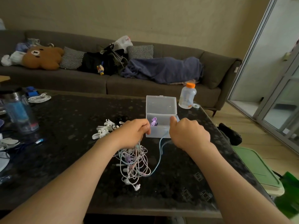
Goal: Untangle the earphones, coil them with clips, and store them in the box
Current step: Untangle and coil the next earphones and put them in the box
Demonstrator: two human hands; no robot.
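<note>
The left hand (132, 131), at centre of the frame, has its fingers closed round the top of the earphone tangle (135, 164), so the loops hang down to the dark bench (64, 120). Held up like this, the knots prob. loosen by their own weight & single strands are easier to see. The right hand (188, 134), just right of it, has the thumb up and the fingers curled down on a blue cable (160, 151), which runs from under the palm in a curve down to the bundle. The exact pinch is hidden by the back of the hand. The aim seems to be to draw one earphone out sideways while the other hand anchors the rest. The clear box (156, 134) stands just behind both hands w/ its lid upright, so a finished coil can go in w/o extra reach. One purple coil (153, 122) lies in it already. The white clips (103, 130) lie in a heap left of the left hand, near enough to take. The task looks early: most earphones are not yet separated.
</note>
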